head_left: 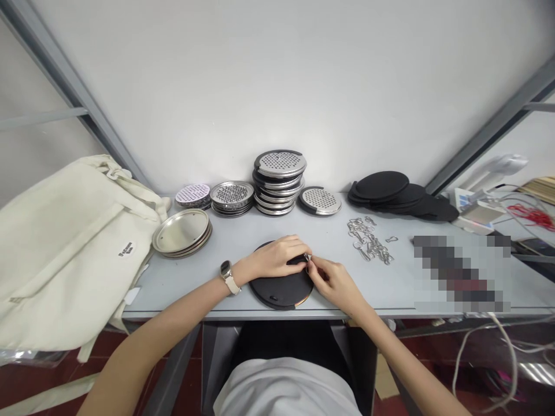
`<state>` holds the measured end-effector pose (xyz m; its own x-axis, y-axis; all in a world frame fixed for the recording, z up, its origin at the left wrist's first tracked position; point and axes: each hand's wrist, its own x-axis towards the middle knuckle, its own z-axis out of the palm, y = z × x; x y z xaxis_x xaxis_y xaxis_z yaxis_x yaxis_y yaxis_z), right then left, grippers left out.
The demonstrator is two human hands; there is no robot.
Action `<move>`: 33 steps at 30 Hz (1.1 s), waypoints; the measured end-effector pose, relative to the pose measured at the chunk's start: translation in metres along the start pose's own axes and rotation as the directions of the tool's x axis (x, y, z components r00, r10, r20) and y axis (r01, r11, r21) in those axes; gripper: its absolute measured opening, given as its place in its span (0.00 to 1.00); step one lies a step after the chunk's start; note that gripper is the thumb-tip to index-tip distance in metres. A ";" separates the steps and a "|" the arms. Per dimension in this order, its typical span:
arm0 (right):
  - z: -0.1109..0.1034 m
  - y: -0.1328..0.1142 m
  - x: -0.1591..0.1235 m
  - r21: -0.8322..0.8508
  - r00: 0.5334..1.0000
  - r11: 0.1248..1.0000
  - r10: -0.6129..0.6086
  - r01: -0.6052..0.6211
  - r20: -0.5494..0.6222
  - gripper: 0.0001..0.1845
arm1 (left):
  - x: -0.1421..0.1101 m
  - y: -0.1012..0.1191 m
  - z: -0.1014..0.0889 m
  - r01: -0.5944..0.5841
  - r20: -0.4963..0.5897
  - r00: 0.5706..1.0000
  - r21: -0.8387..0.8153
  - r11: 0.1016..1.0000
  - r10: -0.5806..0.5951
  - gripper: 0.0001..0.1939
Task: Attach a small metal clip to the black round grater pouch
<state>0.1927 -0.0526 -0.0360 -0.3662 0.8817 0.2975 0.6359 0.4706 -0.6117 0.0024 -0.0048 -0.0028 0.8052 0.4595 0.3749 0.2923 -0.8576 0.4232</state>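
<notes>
A black round disc [280, 289] lies on the table in front of me, with a small dark oval hole near its front edge and a shiny strip at its lower right rim. Across its upper part rests my left hand [284, 254], fingers bent and closed at the right rim, a watch on that wrist. My right hand [333, 283] pinches a small metal clip [307, 256] at the same rim, against the left fingertips. Fingers partly cover the clip. Loose metal clips [370, 242] lie in a pile to the right.
Along the wall stand a tall stack of graters [280, 185], a single grater [321, 201], grater plates [232, 195], metal lids [182, 231] and black discs [381, 188]. A cream bag [78, 231] occupies the left; cables [507, 346] hang at right.
</notes>
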 end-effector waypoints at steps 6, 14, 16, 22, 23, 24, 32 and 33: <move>0.001 0.000 0.000 0.005 1.000 1.000 0.011 -0.011 0.012 0.16 | 0.000 0.000 0.000 0.000 -0.003 1.000 0.003 1.000 0.000 0.07; 0.000 0.000 -0.001 0.010 1.000 1.000 0.000 0.000 -0.003 0.16 | 0.000 -0.002 0.000 0.000 0.016 1.000 0.001 1.000 0.000 0.08; 0.001 0.001 -0.001 0.002 1.000 1.000 0.000 0.001 -0.016 0.15 | 0.000 -0.002 0.001 -0.005 0.015 1.000 -0.006 1.000 0.005 0.08; 0.002 0.002 -0.001 0.000 1.000 1.000 0.001 -0.001 -0.029 0.15 | 0.000 -0.003 0.001 -0.025 0.007 1.000 0.001 1.000 0.025 0.09; 0.002 0.001 -0.001 0.001 1.000 1.000 0.004 -0.003 -0.027 0.15 | 0.000 -0.003 0.001 -0.026 0.008 1.000 0.002 1.000 0.026 0.09; 0.002 0.001 -0.001 0.002 1.000 1.000 0.005 -0.005 -0.025 0.15 | 0.000 -0.003 0.001 -0.027 0.009 1.000 0.002 1.000 0.027 0.09; 0.002 0.001 -0.001 0.026 0.999 1.000 0.001 0.000 -0.050 0.14 | 0.000 -0.002 0.001 -0.028 0.010 1.000 -0.001 1.000 0.028 0.09; 0.001 0.001 -0.001 0.023 0.999 1.000 -0.002 0.003 -0.046 0.14 | 0.000 -0.002 0.001 -0.027 0.009 1.000 0.000 1.000 0.027 0.09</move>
<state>0.1927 -0.0535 -0.0380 -0.3361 0.8815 0.3318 0.6189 0.4722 -0.6276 0.0022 -0.0030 -0.0046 0.8172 0.4344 0.3788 0.2707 -0.8695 0.4132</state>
